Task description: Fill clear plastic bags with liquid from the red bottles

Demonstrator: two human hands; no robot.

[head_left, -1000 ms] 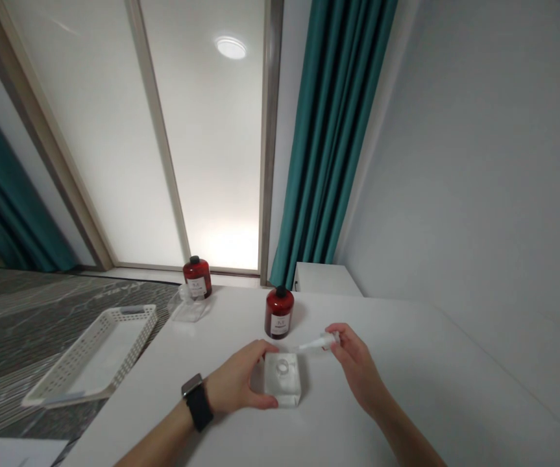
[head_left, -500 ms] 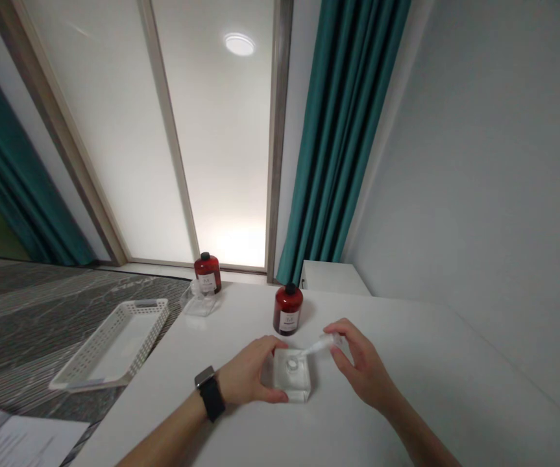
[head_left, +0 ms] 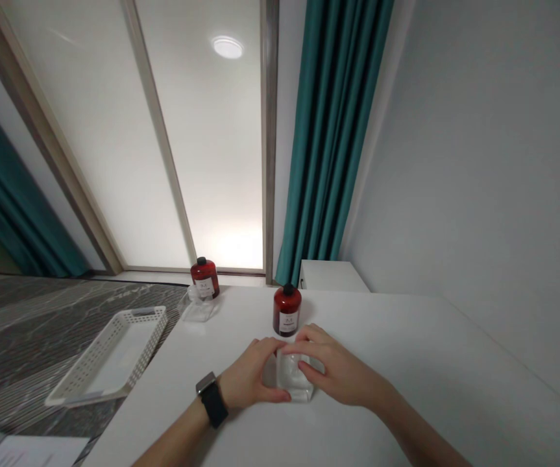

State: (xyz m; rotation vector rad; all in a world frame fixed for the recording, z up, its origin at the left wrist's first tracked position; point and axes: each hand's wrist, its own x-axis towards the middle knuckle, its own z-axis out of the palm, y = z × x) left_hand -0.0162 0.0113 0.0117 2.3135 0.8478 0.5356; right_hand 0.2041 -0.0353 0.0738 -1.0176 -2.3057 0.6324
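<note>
Currently, the left hand and the right hand both close around a clear square container near the close side of the white table. It looks rigid, smooth and probably slippery; its flat sides offer the surest hold. Open tabletop extends right; a red bottle stands just beyond.

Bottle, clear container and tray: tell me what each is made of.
The bottle looks like glossy dark-red plastic or glass; its shine can't settle which. The clear container looks like thick glass or acrylic, transparent with bright edges. The tray looks like matte white moulded plastic, with a perforated lattice wall.
</note>
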